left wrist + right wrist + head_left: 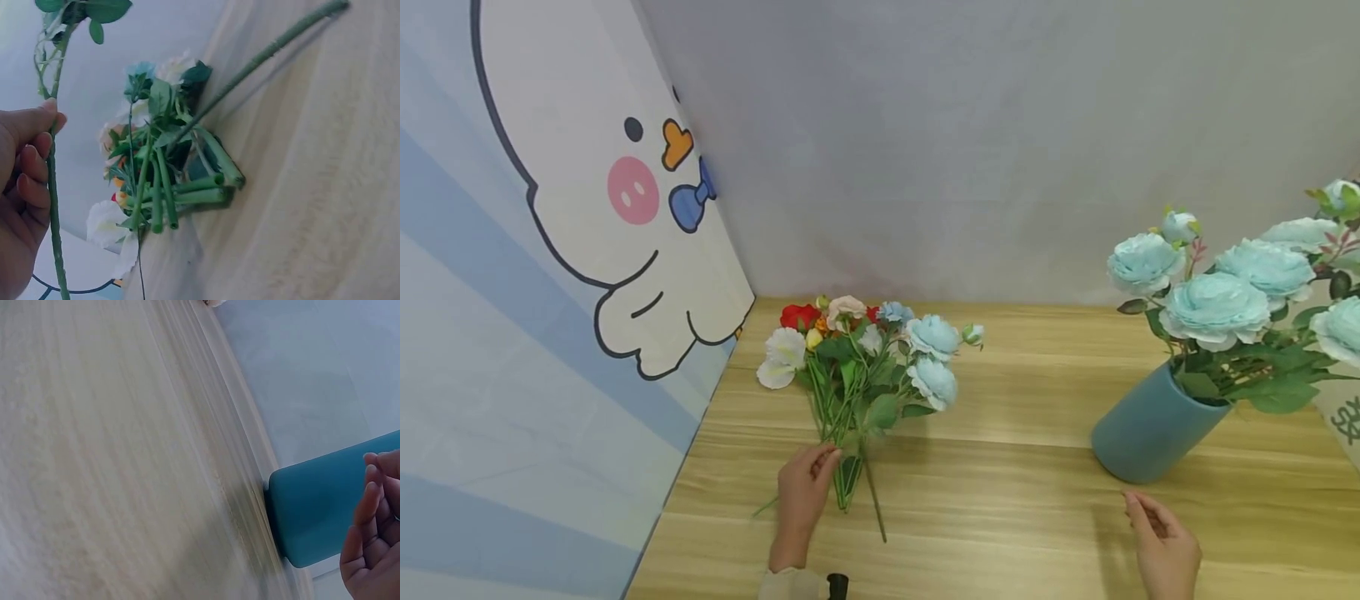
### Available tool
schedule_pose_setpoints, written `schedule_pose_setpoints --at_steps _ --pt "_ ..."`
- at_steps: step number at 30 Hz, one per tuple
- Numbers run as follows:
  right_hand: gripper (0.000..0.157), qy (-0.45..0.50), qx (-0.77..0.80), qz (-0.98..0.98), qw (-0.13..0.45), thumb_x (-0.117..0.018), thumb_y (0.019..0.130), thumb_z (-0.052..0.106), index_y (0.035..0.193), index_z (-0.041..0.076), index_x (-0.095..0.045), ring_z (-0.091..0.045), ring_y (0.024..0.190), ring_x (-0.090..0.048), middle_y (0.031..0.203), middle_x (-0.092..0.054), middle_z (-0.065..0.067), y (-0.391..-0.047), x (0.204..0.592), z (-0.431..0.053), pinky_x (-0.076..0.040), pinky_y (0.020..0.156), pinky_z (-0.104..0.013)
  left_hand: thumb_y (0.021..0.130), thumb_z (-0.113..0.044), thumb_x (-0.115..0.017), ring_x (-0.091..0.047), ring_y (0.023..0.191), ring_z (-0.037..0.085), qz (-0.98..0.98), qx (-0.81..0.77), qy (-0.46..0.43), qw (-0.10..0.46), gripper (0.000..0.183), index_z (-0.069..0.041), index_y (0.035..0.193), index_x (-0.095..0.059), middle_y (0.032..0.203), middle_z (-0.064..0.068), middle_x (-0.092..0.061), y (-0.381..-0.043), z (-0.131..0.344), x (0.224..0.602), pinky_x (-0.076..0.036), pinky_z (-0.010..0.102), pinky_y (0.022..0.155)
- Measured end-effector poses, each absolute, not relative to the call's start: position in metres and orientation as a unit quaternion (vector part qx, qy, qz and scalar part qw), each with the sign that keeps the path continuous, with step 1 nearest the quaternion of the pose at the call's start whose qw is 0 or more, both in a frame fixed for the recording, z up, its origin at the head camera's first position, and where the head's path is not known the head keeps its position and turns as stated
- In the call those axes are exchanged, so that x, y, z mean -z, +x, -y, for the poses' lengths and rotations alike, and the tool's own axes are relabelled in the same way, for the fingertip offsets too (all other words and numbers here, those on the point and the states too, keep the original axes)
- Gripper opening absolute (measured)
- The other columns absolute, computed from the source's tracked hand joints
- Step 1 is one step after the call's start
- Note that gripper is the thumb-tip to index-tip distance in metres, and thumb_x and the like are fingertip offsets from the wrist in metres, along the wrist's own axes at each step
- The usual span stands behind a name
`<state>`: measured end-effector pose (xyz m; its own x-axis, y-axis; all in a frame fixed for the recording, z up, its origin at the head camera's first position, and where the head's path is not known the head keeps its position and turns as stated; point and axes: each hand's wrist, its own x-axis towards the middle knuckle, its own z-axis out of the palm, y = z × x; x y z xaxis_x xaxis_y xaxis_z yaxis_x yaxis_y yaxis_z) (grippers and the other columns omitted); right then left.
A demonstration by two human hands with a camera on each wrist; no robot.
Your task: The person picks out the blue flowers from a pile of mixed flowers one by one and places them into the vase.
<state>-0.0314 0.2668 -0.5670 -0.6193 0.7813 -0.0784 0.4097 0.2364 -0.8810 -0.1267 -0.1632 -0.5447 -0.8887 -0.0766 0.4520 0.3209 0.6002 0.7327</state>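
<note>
My left hand (pixel 805 487) pinches a green flower stem (pixel 54 187) between thumb and fingers, over the lower end of a pile of artificial flowers. Leaves show on this stem at the top of the left wrist view; its bloom is outside that view. Red, white, peach and pale blue blooms (pixel 933 336) top the pile, and bare stem ends (pixel 194 195) point toward me. At the right, a blue vase (pixel 1153 425) holds several large pale blue flowers (pixel 1216 310). My right hand (pixel 1167 546), fingers loosely curled and holding nothing, is in front of the vase base.
Beneath everything is a wood-grain table (pixel 1000 500). A grey wall (pixel 970 150) stands behind it, and a panel with a white cartoon figure (pixel 572 150) borders the left side. Partly cut off at the right edge is a pale object with dark markings (pixel 1347 421).
</note>
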Motion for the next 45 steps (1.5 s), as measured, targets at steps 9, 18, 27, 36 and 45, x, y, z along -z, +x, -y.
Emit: schedule_pose_setpoints --at_steps 9,18,27,36,45 --pt "0.035 -0.380 -0.569 0.699 0.208 -0.069 0.081 0.035 0.103 0.007 -0.070 0.002 0.066 -0.058 0.071 -0.065 0.014 -0.034 0.563 -0.264 -0.045 0.060 -0.007 0.080 -0.002 -0.068 -0.043 0.058 -0.003 0.802 0.523 -0.102 0.270 0.007 0.000 0.086 -0.071 0.064 0.001 -0.057 -0.132 0.155 0.533 -0.039 0.016 0.049" --pt "0.031 -0.353 -0.623 0.659 0.230 -0.071 0.081 0.026 0.101 0.002 -0.069 -0.001 0.068 -0.060 0.073 -0.066 0.009 -0.039 0.565 -0.263 -0.048 0.063 -0.009 0.085 -0.003 -0.062 -0.043 0.060 -0.001 0.810 0.514 -0.100 0.265 0.006 0.000 0.087 -0.067 0.068 0.005 -0.056 -0.133 0.147 0.519 -0.039 0.017 0.050" --pt "0.035 -0.309 -0.630 0.683 0.205 -0.069 0.082 0.031 0.105 0.005 -0.068 -0.001 0.073 -0.060 0.081 -0.067 0.009 -0.044 0.557 -0.256 -0.047 0.066 -0.009 0.092 -0.003 -0.053 -0.043 0.057 0.000 0.807 0.525 -0.131 0.235 0.009 0.000 0.094 -0.062 0.075 0.010 -0.057 -0.137 0.143 0.510 -0.041 0.019 0.048" --pt "0.031 -0.284 -0.628 0.698 0.196 -0.066 0.084 0.032 0.105 0.009 -0.068 0.002 0.074 -0.058 0.083 -0.067 0.015 -0.041 0.553 -0.261 -0.046 0.066 -0.008 0.087 0.008 -0.054 -0.046 0.045 0.009 0.791 0.540 -0.178 0.226 0.009 0.008 0.092 -0.061 0.075 0.017 -0.059 -0.137 0.136 0.486 -0.040 0.017 0.043" --pt "0.036 -0.315 -0.626 0.681 0.212 -0.069 0.082 0.031 0.105 0.003 -0.068 -0.002 0.074 -0.060 0.082 -0.067 0.009 -0.050 0.569 -0.266 -0.047 0.066 -0.009 0.088 0.010 -0.051 -0.046 0.044 0.015 0.748 0.602 -0.228 0.160 0.010 0.011 0.092 -0.059 0.064 0.017 -0.050 -0.136 0.116 0.460 -0.042 0.020 0.044"
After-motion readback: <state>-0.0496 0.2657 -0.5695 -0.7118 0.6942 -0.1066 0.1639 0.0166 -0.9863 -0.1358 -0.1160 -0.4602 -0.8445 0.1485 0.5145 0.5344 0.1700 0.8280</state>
